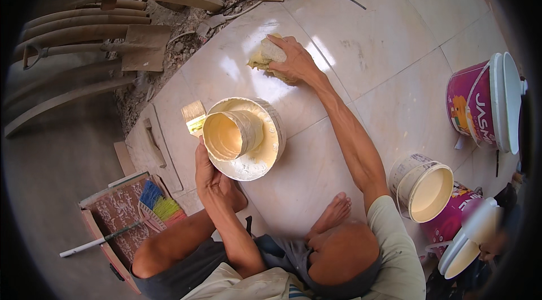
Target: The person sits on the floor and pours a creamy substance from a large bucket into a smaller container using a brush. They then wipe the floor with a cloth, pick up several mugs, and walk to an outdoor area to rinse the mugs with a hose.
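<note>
I squat on a glossy tiled floor (367, 46). My right hand (294, 60) reaches forward and presses flat on a crumpled yellowish rag (264, 54) lying on the tile. My left hand (212, 180) grips the near rim of a white bucket (270, 147) smeared with cream paint. A smaller paint-coated cup (232, 134) lies tilted on its side inside it, mouth toward me. A flat paintbrush (193, 116) with pale bristles sticks up just left of the bucket, by my left thumb; whether the hand also holds its handle is hidden.
A purple paint pail with a white lid (477, 105) stands at the right. A small pail of cream paint (424, 187) sits by my right elbow, another purple pail (451, 222) behind it. A broom (158, 205), a wooden float (153, 143), planks (84, 23) and rubble lie left.
</note>
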`<action>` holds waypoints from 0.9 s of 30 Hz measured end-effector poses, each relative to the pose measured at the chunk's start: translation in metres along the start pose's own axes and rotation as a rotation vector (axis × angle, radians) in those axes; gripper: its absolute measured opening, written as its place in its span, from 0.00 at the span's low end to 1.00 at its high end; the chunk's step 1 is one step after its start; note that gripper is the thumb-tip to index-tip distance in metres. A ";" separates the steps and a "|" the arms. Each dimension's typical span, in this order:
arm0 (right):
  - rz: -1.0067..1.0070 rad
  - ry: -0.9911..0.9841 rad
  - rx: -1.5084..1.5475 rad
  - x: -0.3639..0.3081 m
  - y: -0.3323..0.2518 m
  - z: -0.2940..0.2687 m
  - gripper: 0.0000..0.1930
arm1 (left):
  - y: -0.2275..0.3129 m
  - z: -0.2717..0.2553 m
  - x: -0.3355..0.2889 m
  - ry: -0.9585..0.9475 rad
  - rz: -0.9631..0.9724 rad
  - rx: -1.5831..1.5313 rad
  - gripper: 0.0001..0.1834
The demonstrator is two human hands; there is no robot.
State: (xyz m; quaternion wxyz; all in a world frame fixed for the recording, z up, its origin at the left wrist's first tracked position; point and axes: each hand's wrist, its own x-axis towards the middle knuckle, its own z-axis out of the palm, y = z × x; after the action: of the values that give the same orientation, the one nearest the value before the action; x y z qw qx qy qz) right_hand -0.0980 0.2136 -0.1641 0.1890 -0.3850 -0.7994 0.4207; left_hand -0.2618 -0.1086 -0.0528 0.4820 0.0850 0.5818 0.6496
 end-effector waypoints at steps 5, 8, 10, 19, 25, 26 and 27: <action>0.048 -0.335 0.843 -0.054 -0.019 -0.074 0.40 | -0.012 -0.014 -0.004 0.073 -0.042 0.138 0.28; -0.009 -0.465 0.920 -0.068 -0.034 -0.091 0.39 | -0.018 -0.014 -0.001 0.089 -0.059 0.148 0.28; -0.072 -0.517 0.881 -0.070 -0.042 -0.093 0.38 | -0.020 -0.013 0.004 0.094 -0.065 0.154 0.28; -0.077 -0.403 0.713 -0.109 -0.038 -0.115 0.38 | -0.027 -0.006 0.016 0.092 -0.083 0.151 0.28; -0.090 -0.295 0.770 -0.142 -0.031 -0.121 0.37 | -0.030 -0.005 0.017 0.098 -0.085 0.153 0.28; -0.075 -0.271 0.783 -0.148 -0.030 -0.123 0.37 | -0.030 -0.005 0.016 0.100 -0.084 0.152 0.28; -0.105 -0.242 0.782 -0.156 -0.025 -0.124 0.37 | -0.033 -0.003 0.018 0.095 -0.091 0.155 0.28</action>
State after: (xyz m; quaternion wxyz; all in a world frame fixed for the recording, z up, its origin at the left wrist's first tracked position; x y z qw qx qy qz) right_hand 0.0674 0.1494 -0.0689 0.2469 -0.1907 -0.6143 0.7248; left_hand -0.2560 -0.1019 -0.0898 0.4751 0.0647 0.6557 0.5832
